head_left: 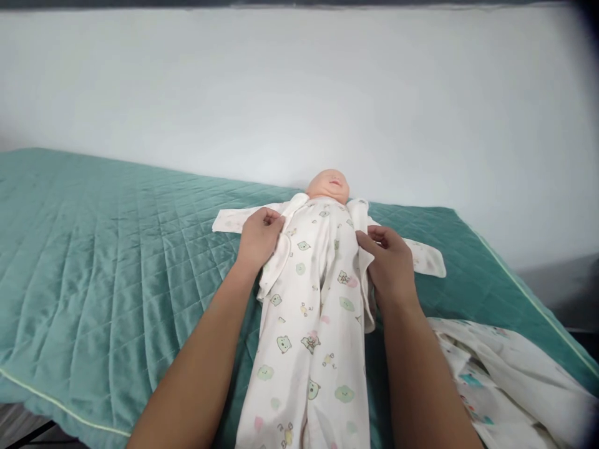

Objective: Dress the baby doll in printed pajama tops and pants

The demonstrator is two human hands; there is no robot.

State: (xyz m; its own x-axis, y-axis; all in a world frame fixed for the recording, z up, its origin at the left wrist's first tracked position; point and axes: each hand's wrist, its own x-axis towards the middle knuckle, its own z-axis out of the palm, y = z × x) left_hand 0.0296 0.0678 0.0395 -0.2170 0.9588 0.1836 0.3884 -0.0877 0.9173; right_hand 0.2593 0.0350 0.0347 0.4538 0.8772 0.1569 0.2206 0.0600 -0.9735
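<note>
A baby doll (329,185) lies on its back, its head near the wall. White printed baby pants (299,324) cover its body up to just under the chin and run down to the bottom edge of the view. Beneath them lies a white baby top (229,221), opened, with both sleeves spread to the sides. My left hand (261,236) pinches the top's front edge at the left of the doll's chest. On the other side, my right hand (392,259) has thumb and fingers closed on the opposite front edge. The doll's arms are hidden.
Under everything is a green quilted cover (116,268) with light piping along its edges. A white wall (281,93) rises directly behind the doll's head. Crumpled white patterned cloth (515,374) lies at the lower right, beside my right forearm.
</note>
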